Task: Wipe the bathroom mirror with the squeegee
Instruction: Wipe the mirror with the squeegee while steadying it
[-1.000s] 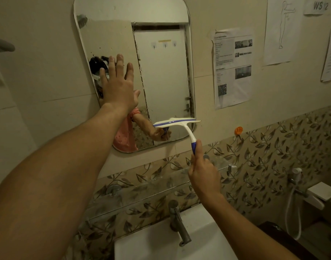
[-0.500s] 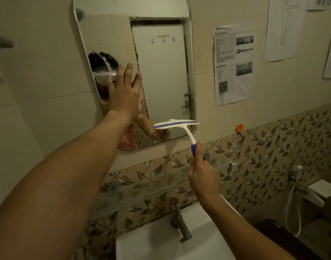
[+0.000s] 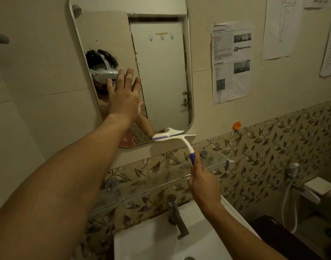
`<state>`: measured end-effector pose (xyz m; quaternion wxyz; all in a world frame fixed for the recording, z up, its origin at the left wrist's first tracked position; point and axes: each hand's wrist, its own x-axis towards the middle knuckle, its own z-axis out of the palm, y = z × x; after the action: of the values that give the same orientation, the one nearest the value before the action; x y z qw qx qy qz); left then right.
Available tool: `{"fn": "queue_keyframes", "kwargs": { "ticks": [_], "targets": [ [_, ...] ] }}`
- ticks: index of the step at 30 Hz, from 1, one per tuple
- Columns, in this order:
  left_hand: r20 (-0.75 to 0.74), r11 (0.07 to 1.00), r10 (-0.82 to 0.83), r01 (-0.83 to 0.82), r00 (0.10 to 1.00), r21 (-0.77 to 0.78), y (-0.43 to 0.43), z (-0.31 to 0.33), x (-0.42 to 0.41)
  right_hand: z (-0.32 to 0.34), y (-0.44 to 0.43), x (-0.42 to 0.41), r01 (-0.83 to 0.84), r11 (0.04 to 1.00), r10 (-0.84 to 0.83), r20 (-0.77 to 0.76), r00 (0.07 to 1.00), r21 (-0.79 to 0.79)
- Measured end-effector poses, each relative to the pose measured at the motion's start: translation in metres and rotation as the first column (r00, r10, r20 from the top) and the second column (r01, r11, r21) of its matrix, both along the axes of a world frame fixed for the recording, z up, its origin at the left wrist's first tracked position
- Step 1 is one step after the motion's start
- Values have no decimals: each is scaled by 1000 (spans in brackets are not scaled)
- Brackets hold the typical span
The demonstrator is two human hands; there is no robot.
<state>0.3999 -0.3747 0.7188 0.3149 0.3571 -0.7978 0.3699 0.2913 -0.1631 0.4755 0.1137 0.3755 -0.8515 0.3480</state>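
Observation:
The bathroom mirror (image 3: pixel 161 72), tall with rounded corners, hangs on the beige wall above the sink. My left hand (image 3: pixel 124 97) lies flat against its lower left part, fingers spread. My right hand (image 3: pixel 203 182) grips the blue end of a white squeegee (image 3: pixel 176 136). The squeegee's blade lies across the mirror's bottom right corner, at the lower rim. The reflection shows a person wearing a white headset and a pink top.
A glass shelf (image 3: pixel 161 182) runs below the mirror, over a white sink (image 3: pixel 161 241) with a metal tap (image 3: pixel 176 216). Printed papers (image 3: pixel 232 62) hang on the wall to the right, with an orange hook (image 3: pixel 236 125) below. A hand sprayer (image 3: pixel 293 168) is at far right.
The squeegee blade has slid down the mirror to its bottom rim. My left hand has shifted lower and rightward on the glass.

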Motion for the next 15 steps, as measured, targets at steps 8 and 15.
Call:
{"fn": "queue_keyframes", "kwargs": {
  "ticks": [8, 15],
  "targets": [
    [8, 1000, -11, 11, 1000, 21, 1, 2, 2, -19, 12, -10, 1, 1000, 0, 51, 999, -15],
    [19, 1000, -4, 4, 1000, 15, 4, 5, 2, -17, 27, -19, 27, 980, -14, 68, 998, -195]
  ]
}}
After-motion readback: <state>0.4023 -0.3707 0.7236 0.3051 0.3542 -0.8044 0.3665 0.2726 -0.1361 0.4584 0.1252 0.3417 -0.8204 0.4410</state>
